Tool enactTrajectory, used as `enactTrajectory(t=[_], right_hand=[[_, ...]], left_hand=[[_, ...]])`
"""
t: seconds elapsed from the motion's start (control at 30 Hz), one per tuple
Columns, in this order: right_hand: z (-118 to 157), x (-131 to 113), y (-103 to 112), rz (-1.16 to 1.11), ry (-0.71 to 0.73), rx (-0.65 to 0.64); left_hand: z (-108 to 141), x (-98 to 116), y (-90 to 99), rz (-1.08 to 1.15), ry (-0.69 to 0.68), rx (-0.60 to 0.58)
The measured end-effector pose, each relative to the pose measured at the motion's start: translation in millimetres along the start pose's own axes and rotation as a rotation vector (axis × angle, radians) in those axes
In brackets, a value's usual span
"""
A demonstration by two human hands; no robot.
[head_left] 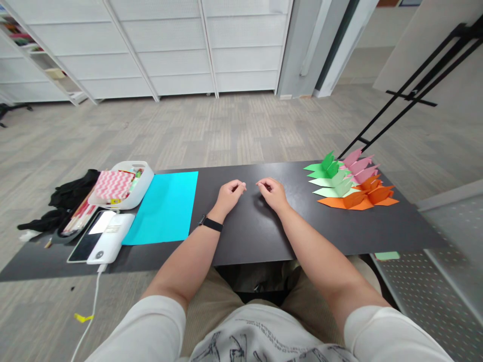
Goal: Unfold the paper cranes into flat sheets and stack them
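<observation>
Smooth matt turquoise paper (164,208).

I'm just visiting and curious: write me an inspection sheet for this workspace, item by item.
Surface: dark table, smooth and flat.
Job's things: blue paper lies flat on the left; green, pink and orange folded paper shapes are grouped on the right.
Clutter: white basket, black cloth, phone and white power bank, far left.
Hands: left hand and right hand apart, fingers curled, nothing seen held.
Cables: white cable hangs from the power bank.
Surroundings: white panels, black stand, grey floor.
</observation>
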State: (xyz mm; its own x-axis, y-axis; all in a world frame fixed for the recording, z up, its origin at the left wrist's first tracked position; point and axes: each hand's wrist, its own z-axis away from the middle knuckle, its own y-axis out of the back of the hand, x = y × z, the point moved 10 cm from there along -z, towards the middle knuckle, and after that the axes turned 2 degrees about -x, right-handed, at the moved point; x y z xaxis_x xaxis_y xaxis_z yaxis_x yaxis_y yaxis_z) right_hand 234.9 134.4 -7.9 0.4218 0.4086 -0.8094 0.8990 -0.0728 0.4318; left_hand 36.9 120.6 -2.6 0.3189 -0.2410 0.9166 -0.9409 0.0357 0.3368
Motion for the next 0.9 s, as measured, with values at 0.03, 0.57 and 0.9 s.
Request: enactTrajectory(t=[0.03,0.57,0.9], right_hand=[[-0.1,0.1,-0.1,0.002,0.003,-0.002],[-0.2,1.9,0.1,0.000,-0.005,0.013],[-0.7,1.3,0.1,0.009,0.001,0.014]], left_hand=[[-0.1,-0.2,0.7,0.005,0.001,0.003],[-0.1,1.8,1.8,0.006,0.008,-0.002],[0.0,3.0,1.2,0.006,0.002,-0.004]])
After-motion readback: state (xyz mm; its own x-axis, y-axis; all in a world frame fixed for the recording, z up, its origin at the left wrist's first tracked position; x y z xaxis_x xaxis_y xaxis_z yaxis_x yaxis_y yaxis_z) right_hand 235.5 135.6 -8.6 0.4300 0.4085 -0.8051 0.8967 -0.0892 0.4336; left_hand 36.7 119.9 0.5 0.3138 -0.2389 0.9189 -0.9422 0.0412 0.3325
